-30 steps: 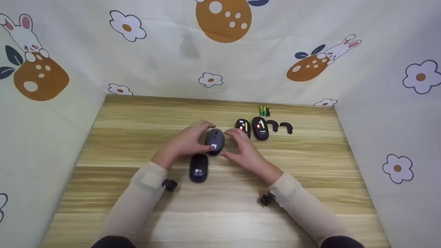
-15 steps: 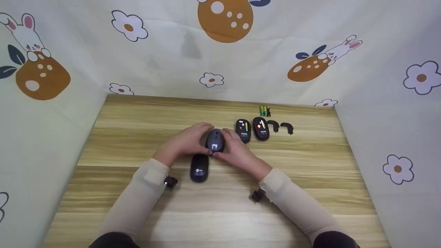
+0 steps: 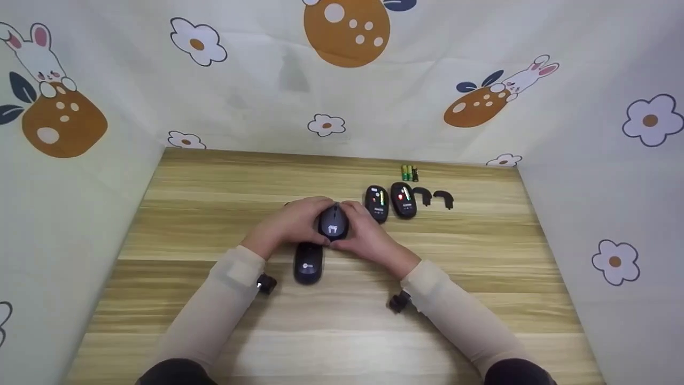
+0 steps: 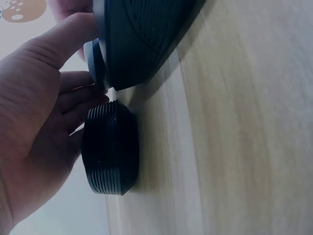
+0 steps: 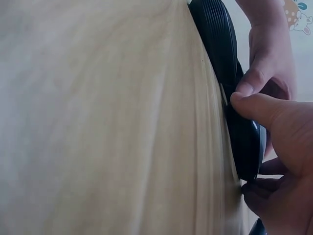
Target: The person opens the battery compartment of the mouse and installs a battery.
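Observation:
Both hands hold a dark grey computer mouse (image 3: 333, 222) at the middle of the table. My left hand (image 3: 291, 222) curves round its left side and my right hand (image 3: 371, 235) round its right, with the thumbs meeting at the near end. In the right wrist view, the right thumb and fingers span the mouse (image 5: 247, 147). Just nearer lies a black mouse (image 3: 308, 264) with a small logo, its top end overlapped by the left hand. A dark object with ribbed sides (image 4: 110, 149) sits on the table beneath the left hand, mostly hidden from the head view.
Two upturned black mice (image 3: 377, 203) (image 3: 403, 201) with bared battery slots lie to the right. Beside them are two curved black covers (image 3: 424, 195) (image 3: 444, 199). Several small batteries (image 3: 409, 173) lie near the back wall. Patterned cloth walls (image 3: 256, 96) border the wooden table.
My right hand has moved left and closed onto the grey mouse. The left hand has come slightly nearer, uncovering a dark sliver behind it.

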A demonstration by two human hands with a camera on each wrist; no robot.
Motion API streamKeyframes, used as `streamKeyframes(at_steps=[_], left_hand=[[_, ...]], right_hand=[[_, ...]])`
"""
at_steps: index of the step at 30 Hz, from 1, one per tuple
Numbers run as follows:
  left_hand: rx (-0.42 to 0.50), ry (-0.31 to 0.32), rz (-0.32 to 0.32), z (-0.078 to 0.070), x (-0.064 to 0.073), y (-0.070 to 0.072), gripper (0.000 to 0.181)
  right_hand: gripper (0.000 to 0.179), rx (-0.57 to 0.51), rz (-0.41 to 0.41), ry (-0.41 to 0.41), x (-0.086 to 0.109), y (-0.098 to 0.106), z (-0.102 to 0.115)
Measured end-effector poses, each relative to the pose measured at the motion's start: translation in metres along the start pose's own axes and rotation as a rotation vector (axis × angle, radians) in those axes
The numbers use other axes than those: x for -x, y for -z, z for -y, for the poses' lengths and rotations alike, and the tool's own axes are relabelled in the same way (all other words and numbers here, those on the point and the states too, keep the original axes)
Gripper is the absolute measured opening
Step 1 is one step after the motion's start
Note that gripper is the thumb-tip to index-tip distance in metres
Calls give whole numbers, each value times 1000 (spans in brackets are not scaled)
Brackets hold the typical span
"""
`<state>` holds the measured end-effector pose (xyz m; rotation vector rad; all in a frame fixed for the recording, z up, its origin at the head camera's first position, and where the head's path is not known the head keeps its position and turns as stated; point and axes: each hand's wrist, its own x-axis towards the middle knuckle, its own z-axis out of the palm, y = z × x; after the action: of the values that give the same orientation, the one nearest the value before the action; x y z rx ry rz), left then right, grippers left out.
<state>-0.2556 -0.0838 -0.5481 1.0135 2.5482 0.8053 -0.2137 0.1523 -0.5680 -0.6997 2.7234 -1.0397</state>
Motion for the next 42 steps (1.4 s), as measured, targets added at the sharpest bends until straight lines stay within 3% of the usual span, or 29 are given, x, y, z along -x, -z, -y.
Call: streamKeyframes(at_steps=[14, 32, 36, 42], left_hand=[[-14, 15, -64, -12, 11, 1, 102], [51, -96, -226, -36, 16, -18, 97], [67, -107, -256, -43, 16, -22, 93], [118, -126, -282, -52, 18, -28, 90]], right_hand=[[105, -98, -15, 77, 12, 21, -6], [98, -213, -60, 155, 44, 42, -11], [93, -248, -70, 207, 51, 45, -13], [87, -216, -112, 275, 62, 50, -13]])
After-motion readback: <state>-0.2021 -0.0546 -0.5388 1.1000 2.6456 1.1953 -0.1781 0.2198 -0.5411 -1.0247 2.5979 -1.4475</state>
